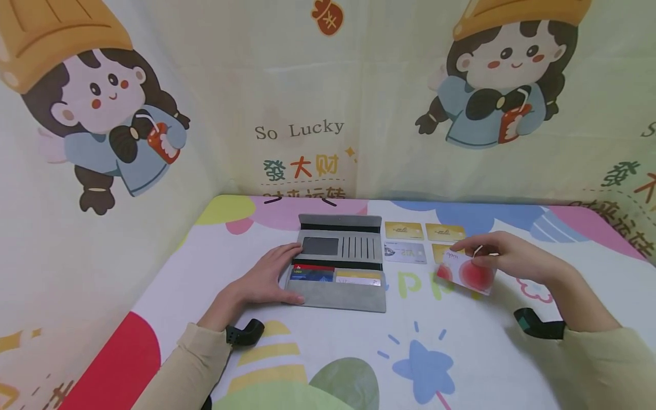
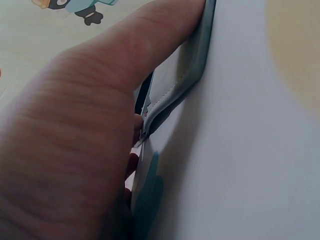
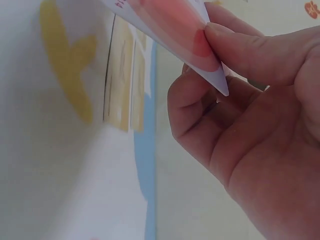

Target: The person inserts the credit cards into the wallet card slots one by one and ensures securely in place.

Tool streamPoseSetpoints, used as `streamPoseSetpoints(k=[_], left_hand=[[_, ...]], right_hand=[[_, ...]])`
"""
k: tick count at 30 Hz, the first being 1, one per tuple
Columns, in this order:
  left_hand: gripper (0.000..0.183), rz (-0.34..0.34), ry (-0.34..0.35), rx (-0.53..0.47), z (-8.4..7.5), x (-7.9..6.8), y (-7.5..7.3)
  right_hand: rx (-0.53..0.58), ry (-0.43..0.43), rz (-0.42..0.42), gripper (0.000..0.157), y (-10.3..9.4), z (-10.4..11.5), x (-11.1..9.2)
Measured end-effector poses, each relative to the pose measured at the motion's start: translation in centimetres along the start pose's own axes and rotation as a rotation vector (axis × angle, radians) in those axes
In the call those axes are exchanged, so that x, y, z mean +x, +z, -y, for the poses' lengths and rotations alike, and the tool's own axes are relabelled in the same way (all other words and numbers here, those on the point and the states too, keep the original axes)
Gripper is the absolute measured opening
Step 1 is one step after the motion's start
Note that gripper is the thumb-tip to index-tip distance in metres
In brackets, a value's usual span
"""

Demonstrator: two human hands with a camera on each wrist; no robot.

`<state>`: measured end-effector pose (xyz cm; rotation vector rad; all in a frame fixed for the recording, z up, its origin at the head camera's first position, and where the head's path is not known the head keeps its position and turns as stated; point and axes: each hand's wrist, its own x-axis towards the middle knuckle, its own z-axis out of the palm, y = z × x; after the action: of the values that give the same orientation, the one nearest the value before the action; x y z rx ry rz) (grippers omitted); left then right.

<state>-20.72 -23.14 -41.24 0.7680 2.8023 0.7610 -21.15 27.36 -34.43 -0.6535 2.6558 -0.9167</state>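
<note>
A grey long wallet lies unfolded on the table, with card slots and a dark window pocket. Two cards show in its lower pocket: a blue and red card and a gold and white card. My left hand holds the wallet's left side, thumb on the lower corner and fingers along the edge. In the left wrist view the thumb lies over the wallet's edge. Right of the wallet, my right hand pinches a white card with red circles, tilted above the table.
Beside the wallet lie two gold cards in the back row, with a silver card in front. Another gold card is partly covered by the held card. A printed cloth wall borders the table's back.
</note>
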Motion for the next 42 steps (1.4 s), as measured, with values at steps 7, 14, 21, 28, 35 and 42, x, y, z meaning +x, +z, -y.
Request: streamPoseSetpoints(k=[7, 14, 21, 28, 35, 42], left_hand=[[0.112, 0.001, -0.004, -0.001, 0.2, 0.0, 0.1], [0.111, 0.000, 0.004, -0.003, 0.3, 0.1, 0.0], [0.112, 0.005, 0.002, 0.001, 0.3, 0.1, -0.1], [0.111, 0.006, 0.001, -0.005, 0.4, 0.2, -0.1], [0.111, 0.002, 0.010, 0.001, 0.5, 0.2, -0.1], [0.112, 0.005, 0.006, -0.003, 0.4, 0.2, -0.1]], right_hand=[[0.024, -0.011, -0.023, 0.037, 0.7, 1.2, 2.0], [0.057, -0.027, -0.026, 0.034, 1.5, 2.4, 4.2], [0.093, -0.080, -0.054, 0.032, 2.5, 3.8, 6.2], [0.102, -0.132, -0.056, 0.031, 3.3, 4.6, 7.8], [0.130, -0.171, -0.037, 0.031, 4.0, 5.0, 8.9], [0.159, -0.211, -0.015, 0.031, 4.4, 5.9, 9.8]])
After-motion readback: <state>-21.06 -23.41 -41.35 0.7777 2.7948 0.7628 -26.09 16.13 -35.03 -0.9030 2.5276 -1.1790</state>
